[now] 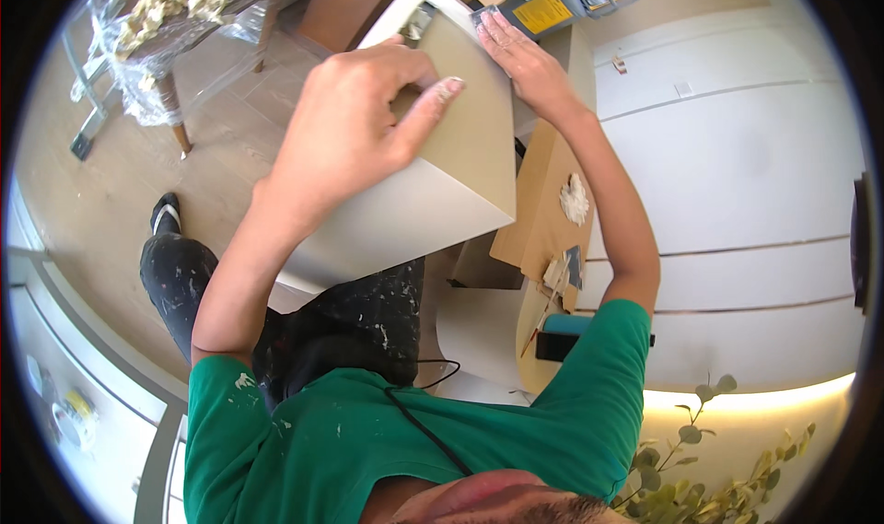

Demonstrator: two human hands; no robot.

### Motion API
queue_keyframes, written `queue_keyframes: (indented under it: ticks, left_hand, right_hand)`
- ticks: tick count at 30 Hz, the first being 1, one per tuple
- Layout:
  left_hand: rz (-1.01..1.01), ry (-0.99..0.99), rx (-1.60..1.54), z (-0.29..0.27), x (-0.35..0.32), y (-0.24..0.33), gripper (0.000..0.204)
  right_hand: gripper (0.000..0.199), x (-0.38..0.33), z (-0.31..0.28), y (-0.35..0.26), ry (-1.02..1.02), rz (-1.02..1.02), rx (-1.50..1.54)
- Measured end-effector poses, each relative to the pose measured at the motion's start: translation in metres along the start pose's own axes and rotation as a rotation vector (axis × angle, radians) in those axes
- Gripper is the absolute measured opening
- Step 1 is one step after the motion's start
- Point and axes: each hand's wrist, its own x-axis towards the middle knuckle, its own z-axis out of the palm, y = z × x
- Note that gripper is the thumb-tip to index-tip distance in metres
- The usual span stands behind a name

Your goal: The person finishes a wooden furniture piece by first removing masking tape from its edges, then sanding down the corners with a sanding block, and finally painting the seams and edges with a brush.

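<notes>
A large cream-white box-shaped piece (396, 220) stands tilted in front of me, with a long cut-out (419, 24) in its upper face. My left hand (354, 110) is on that face over the cut-out. Its fingers curl down at the opening, their tips mostly hidden, and its thumb sticks out to the right. Along the far right edge of the box lies my right hand (529, 68), fingers stretched flat and side by side. Something dark grey and flat shows around its fingertips; I cannot tell whether it is held.
A grey case with a yellow label (543, 13) sits beyond my right hand. At right are a wooden board (543, 197), a crumpled white wad (574, 199) and a teal-and-black object (564, 332). A plastic-wrapped chair (166, 82) stands far left; a leafy plant (686, 450) is lower right.
</notes>
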Motion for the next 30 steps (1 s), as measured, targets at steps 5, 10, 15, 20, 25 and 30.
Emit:
queue_keyframes:
  ticks: [5, 10, 15, 20, 25, 30]
  left_hand:
    - [0.021, -0.007, 0.029, 0.001, -0.002, -0.002, 0.015]
    - [-0.018, 0.001, 0.004, -0.004, -0.003, -0.004, 0.016]
    - [-0.038, -0.011, -0.002, -0.001, 0.000, -0.003, 0.019]
    - [-0.015, 0.017, 0.039, -0.002, -0.003, -0.001, 0.020]
    - [0.000, 0.040, 0.010, -0.001, -0.003, -0.006, 0.017]
    - [-0.011, 0.031, 0.007, -0.003, -0.003, -0.005, 0.019]
  right_hand:
    - [0.064, 0.064, -0.007, 0.001, -0.063, -0.104, -0.020]
    - [0.061, 0.104, -0.013, -0.004, -0.040, -0.168, 0.161]
    - [0.079, -0.015, -0.017, 0.010, -0.105, -0.009, 0.133]
    - [0.081, -0.029, -0.016, 0.006, -0.117, 0.023, 0.080]
    - [0.065, 0.080, -0.010, 0.000, -0.026, -0.155, 0.090]
    - [0.077, 0.031, -0.002, 0.009, -0.052, -0.097, 0.016]
